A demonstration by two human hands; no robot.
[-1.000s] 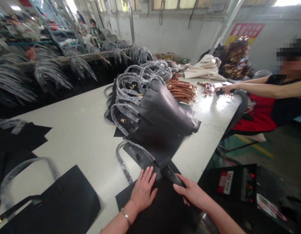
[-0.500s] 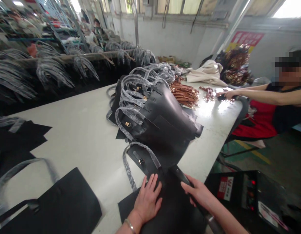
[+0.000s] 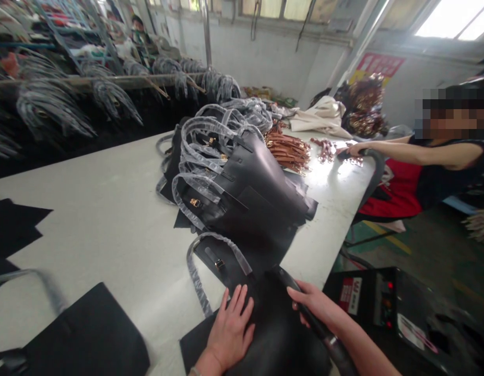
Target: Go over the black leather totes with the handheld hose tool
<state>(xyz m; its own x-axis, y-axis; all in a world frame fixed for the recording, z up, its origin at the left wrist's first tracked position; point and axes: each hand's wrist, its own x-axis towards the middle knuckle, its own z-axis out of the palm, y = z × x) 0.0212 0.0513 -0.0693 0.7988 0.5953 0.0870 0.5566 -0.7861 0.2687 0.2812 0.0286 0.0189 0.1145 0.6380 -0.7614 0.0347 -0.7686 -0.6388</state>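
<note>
Pressing down on a black leather bag (image 3: 275,334) at the bottom of view, 6 o'clock, both hands on it. Its lower part runs out of frame, so its long axis can't be told; its top edge faces 12 o'clock, with a film-wrapped handle (image 3: 197,277) looping just past the fingers at 11 o'clock. Left hand (image 3: 229,329) lies flat and open on the leather, fingers spread, nearest that handle. Right hand (image 3: 314,305) is closed around a black-handled tool (image 3: 316,326), kind unclear, whose tip rests on the bag's upper edge. Beyond the handle at 12 o'clock is a stack of black bags (image 3: 242,188) on a white worktable (image 3: 89,209). Brown straps (image 3: 286,151) lie at 1 o'clock. A co-worker's hand (image 3: 353,150) is at 2 o'clock at the table edge. Black machine (image 3: 363,308) sits at 4 o'clock, another black bag (image 3: 81,334) at 8 o'clock, and a rack of wrapped handles (image 3: 57,99) at 10 o'clock.
</note>
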